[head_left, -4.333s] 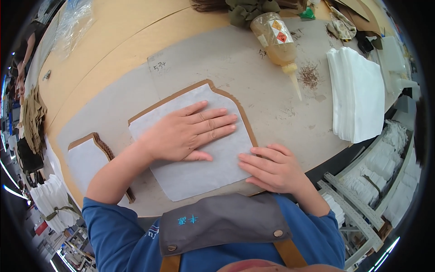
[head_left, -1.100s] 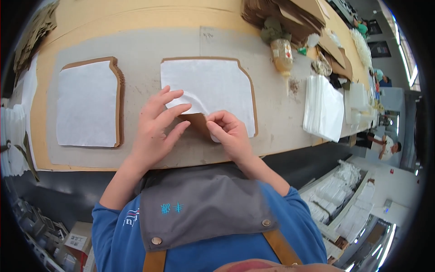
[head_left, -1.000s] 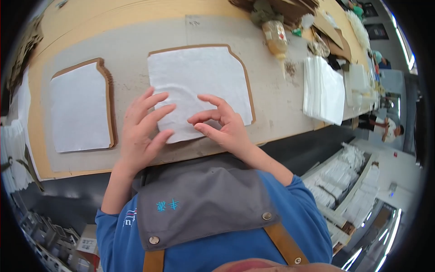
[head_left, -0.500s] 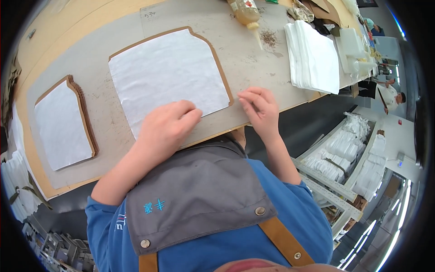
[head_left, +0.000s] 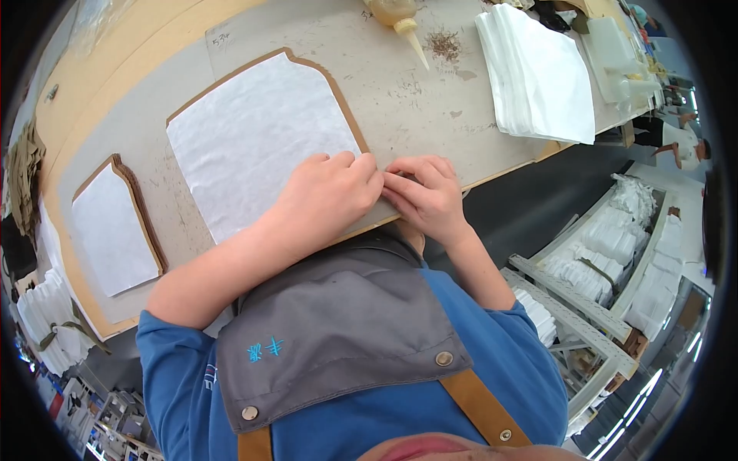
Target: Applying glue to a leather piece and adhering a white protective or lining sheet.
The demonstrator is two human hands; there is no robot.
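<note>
A large white sheet with a brown fabric border along its far and right edges lies flat on the table. My left hand rests over its near right part, fingers curled. Just beyond the sheet's right edge, my right hand has thumb and fingers pinched together. The fingertips of both hands meet near the sheet's near right corner, which they hide. Whatever is between them cannot be made out.
At left lies a stack of smaller brown-edged white pieces. A nozzle bottle of amber liquid lies at the far side, near brown crumbs. A pile of folded white cloth sits at right. A rack of white bundles stands beyond the table edge.
My left hand has moved right and my right hand slightly left, so their fingertips now come together. In the view, the sheet, bottle and table have shifted left.
</note>
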